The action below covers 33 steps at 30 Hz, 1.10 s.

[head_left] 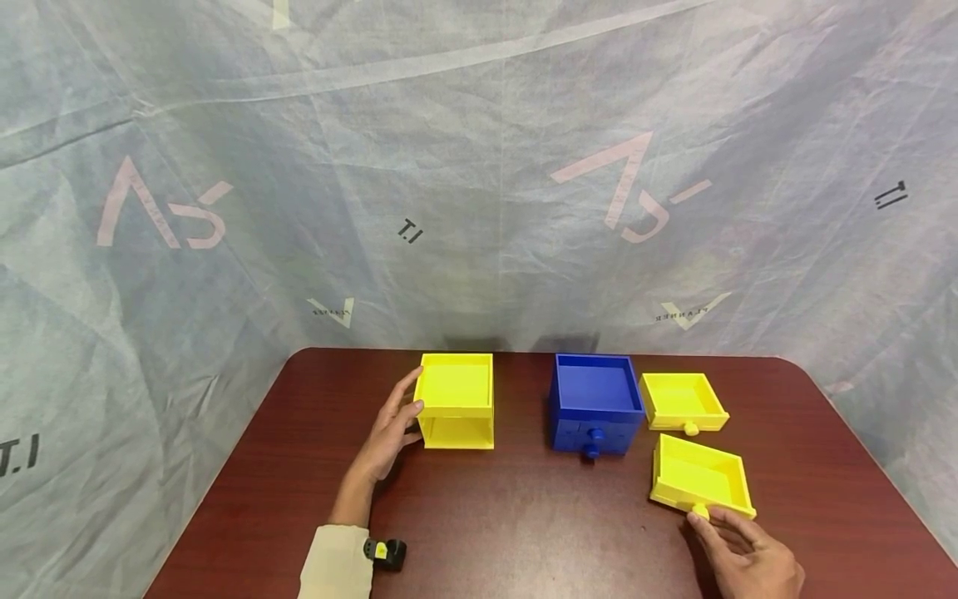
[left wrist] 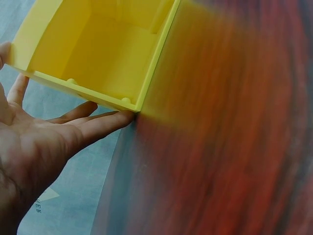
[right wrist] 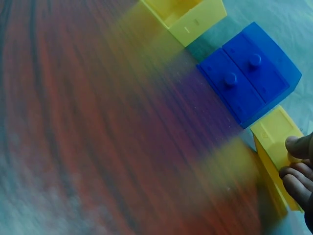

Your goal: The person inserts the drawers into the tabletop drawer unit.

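My left hand (head_left: 385,441) rests against the left side of a yellow drawer cabinet (head_left: 458,410). Its fingers are mostly straight along that wall, as the left wrist view also shows. The cabinet has a shallow tray top and a hollow front with no drawer inside. On the right, my right hand (head_left: 756,561) pinches the round knob (head_left: 700,511) of a yellow drawer (head_left: 699,474) between thumb and fingers. This drawer is angled, its open side facing up; whether it touches the table cannot be told. In the right wrist view the hand (right wrist: 301,174) is partly cut off.
A blue cabinet (head_left: 597,391) with two closed, knobbed drawers stands between the yellow cabinet and the held drawer. Another yellow drawer (head_left: 683,399) lies right of it, knob toward me. The dark red table (head_left: 524,524) backs onto a hanging grey sheet (head_left: 479,208).
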Each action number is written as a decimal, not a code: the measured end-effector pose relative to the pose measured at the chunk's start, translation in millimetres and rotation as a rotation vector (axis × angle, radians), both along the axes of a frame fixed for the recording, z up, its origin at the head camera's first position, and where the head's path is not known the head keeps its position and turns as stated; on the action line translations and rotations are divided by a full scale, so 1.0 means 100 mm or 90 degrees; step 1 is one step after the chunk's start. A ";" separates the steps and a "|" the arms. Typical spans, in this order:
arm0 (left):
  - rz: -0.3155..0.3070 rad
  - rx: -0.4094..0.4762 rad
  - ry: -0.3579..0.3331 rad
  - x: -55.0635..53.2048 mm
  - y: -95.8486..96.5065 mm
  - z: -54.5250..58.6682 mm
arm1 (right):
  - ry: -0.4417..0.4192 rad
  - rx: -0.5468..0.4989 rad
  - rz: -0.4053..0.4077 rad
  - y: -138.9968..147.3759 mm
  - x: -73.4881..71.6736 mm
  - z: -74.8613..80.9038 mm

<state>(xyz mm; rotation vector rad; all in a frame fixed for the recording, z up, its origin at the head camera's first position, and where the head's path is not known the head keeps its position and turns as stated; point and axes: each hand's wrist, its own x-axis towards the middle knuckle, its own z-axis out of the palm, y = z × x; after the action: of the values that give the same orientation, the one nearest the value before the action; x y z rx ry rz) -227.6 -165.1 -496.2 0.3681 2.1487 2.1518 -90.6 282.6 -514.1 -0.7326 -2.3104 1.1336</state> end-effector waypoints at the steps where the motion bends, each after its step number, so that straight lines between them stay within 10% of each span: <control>1: -0.001 -0.001 0.001 0.00 0.00 0.00 | 0.005 0.000 0.001 0.00 0.00 0.00; 33: 0.010 0.000 -0.008 0.00 0.01 -0.01 | 0.104 0.009 -0.002 -0.10 0.03 0.15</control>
<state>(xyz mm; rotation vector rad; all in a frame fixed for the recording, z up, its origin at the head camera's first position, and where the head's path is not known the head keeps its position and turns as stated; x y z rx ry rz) -227.8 -164.5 -496.9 0.3382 2.1523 2.1574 -87.2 272.9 -499.5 -0.6135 -2.1778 1.1307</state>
